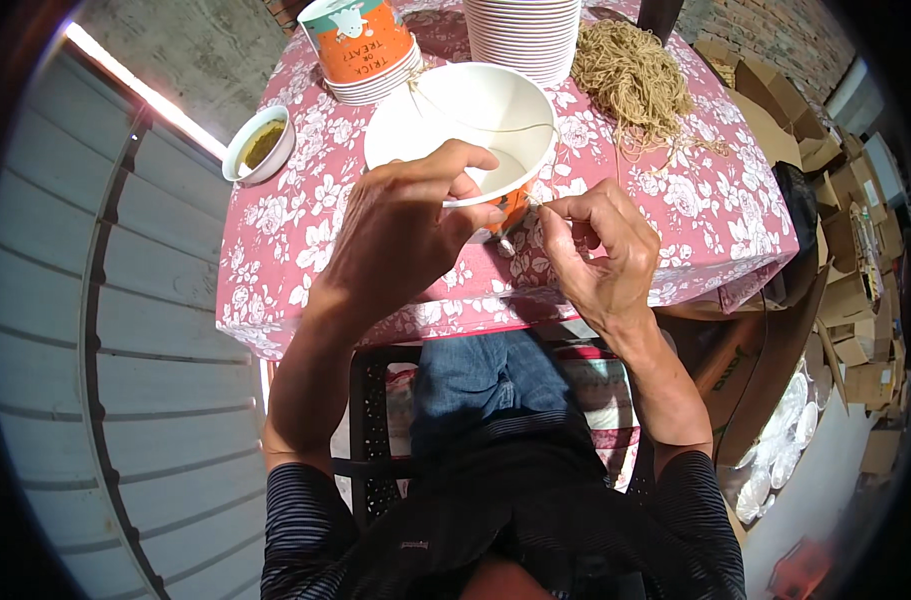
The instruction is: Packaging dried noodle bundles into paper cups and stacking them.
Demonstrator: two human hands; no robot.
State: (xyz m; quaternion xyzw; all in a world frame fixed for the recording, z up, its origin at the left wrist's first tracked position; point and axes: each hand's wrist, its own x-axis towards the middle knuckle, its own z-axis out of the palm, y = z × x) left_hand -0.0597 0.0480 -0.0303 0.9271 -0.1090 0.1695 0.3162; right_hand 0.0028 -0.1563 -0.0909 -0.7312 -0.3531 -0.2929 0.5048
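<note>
Seen from above, a seated person works at a table (pixel 695 215) covered in a pink flowered cloth. The left hand (pixel 400 225), at centre frame, clamps the near rim of a white paper tub (pixel 455 125) with an orange outer wall, thumb inside the rim and fingers curled round the outside. The tub lies tipped, its open mouth turned up toward the camera. Just right of it, the right hand (pixel 595 245) has thumb and forefinger pressed together on a thin tan string (pixel 495 128). The string runs from that pinch, at the tub's lower right rim, up and leftward in an arc across the mouth to the far rim. So the string's free end lies immediately left of the right fingertips, against the tub wall, and the right hand is the nearer one to it. At the top of the frame stand a stack of white tubs (pixel 525 35), another orange stack (pixel 365 50) and a heap of tan strings (pixel 635 75). A small bowl (pixel 258 147) of yellowish paste sits at upper left. Flattened cartons (pixel 855 290) crowd the right edge.
</note>
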